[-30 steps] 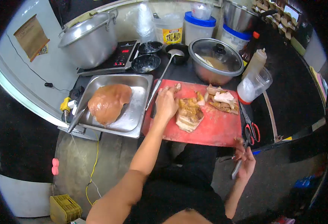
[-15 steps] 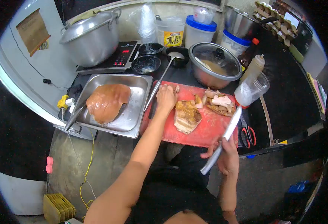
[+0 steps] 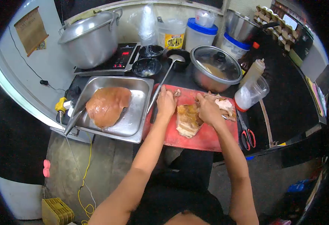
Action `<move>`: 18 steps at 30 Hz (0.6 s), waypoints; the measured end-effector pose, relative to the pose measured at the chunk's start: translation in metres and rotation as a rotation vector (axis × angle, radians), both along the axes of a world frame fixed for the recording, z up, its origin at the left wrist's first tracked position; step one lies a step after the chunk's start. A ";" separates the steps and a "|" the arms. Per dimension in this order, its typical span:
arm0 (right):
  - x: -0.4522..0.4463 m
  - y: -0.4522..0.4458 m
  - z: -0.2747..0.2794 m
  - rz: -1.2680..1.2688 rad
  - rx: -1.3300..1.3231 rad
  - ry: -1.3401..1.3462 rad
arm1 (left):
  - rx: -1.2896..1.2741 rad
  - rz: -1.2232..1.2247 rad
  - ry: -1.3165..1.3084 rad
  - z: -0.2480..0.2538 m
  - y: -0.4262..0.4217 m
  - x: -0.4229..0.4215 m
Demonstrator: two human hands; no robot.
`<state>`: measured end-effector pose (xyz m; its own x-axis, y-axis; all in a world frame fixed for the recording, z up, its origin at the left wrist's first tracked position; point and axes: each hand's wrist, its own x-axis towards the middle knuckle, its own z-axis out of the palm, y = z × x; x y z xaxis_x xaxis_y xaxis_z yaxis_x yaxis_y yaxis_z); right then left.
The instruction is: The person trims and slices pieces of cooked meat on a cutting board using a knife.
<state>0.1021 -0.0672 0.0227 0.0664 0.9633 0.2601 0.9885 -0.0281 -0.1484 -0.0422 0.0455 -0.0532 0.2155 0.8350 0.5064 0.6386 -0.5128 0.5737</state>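
Note:
On the left part of the red cutting board (image 3: 172, 140), my left hand (image 3: 166, 102) rests with its fingers curled; what they hold, if anything, is hidden. A small meat scrap (image 3: 177, 92) lies beside its fingertips. Over the middle of the board, my right hand (image 3: 208, 108) is closed, its fingertips at the edge of a thick slab of cooked meat (image 3: 188, 122). A bit of the metal knife (image 3: 225, 117) shows beside that wrist; the rest is hidden under the hand. More meat pieces (image 3: 225, 105) lie to its right.
A steel tray (image 3: 136, 125) holding a large brown-skinned slab (image 3: 109, 106) stands left of the board, a ladle (image 3: 164, 78) between them. Scissors (image 3: 248, 139) and a plastic container (image 3: 252, 93) sit to the right. Behind are a lidded pot (image 3: 215, 80) and black bowls (image 3: 146, 67).
My right hand has moved from the board's front right edge up and left to the meat. The knife, earlier in full view in that hand, is now mostly hidden. My left hand has barely moved.

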 end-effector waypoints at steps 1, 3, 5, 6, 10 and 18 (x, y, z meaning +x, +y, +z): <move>-0.001 0.001 -0.001 -0.017 -0.016 0.003 | -0.041 -0.014 -0.003 0.002 0.000 -0.001; -0.002 0.003 -0.003 -0.050 -0.046 0.008 | -0.119 -0.042 -0.012 0.005 0.002 -0.003; -0.001 0.003 -0.006 -0.056 -0.057 0.011 | -0.029 -0.030 -0.037 0.004 0.001 -0.005; -0.001 0.003 -0.006 -0.059 -0.061 0.014 | 0.017 -0.025 -0.048 0.004 0.000 -0.006; -0.006 0.002 0.001 -0.084 -0.073 0.071 | 0.074 -0.013 -0.094 0.004 0.002 -0.007; 0.000 0.000 -0.004 -0.082 -0.071 0.127 | -0.142 -0.146 -0.207 0.032 -0.017 -0.025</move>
<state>0.1019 -0.0668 0.0189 0.1740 0.9690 0.1755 0.9557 -0.1232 -0.2672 -0.0676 0.0287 -0.0216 0.2431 0.8684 0.4322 0.4253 -0.4959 0.7571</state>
